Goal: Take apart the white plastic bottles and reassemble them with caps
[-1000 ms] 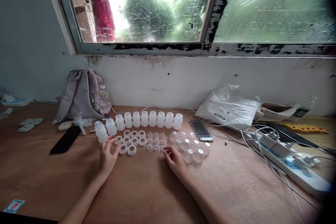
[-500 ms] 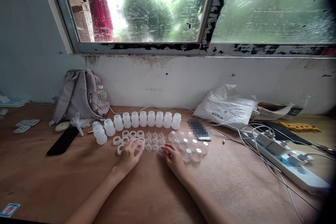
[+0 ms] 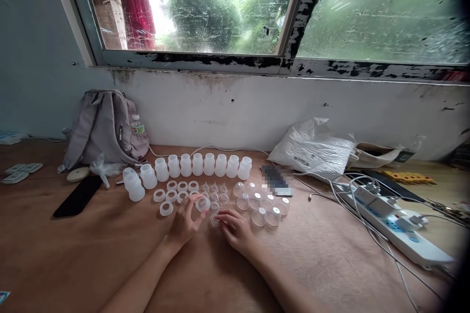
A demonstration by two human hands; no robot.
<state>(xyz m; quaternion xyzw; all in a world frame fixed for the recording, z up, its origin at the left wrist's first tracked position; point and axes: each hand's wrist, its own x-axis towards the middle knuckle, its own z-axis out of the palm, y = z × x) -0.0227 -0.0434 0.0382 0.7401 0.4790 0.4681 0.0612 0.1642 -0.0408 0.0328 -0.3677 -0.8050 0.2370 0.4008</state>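
My left hand (image 3: 186, 223) pinches a translucent bottle collar ring (image 3: 202, 203) between thumb and fingers, raised in front of the clear nipples. My right hand (image 3: 237, 230) is close by on the right, fingers curled at a clear bottle nipple (image 3: 214, 220) near the table; its fingertips partly cover it. Several more nipples (image 3: 214, 197) stand in rows just beyond. To the left lie several white collar rings (image 3: 166, 209). Right of my right hand several clear dome caps (image 3: 258, 217) are grouped. Behind everything, frosted white bottles (image 3: 197, 165) form a curved row.
A black phone-like slab (image 3: 78, 196), a grey backpack (image 3: 105, 129) and a knotted clear bag (image 3: 106, 168) are at left. To the right are a phone (image 3: 275, 181), a silver mailer bag (image 3: 316, 146) and a power strip (image 3: 396, 227) with trailing white cables.
My right hand has drawn a nipple out of the front row, leftward and toward me. My left hand has moved slightly right with the collar ring. The view has shifted a little.
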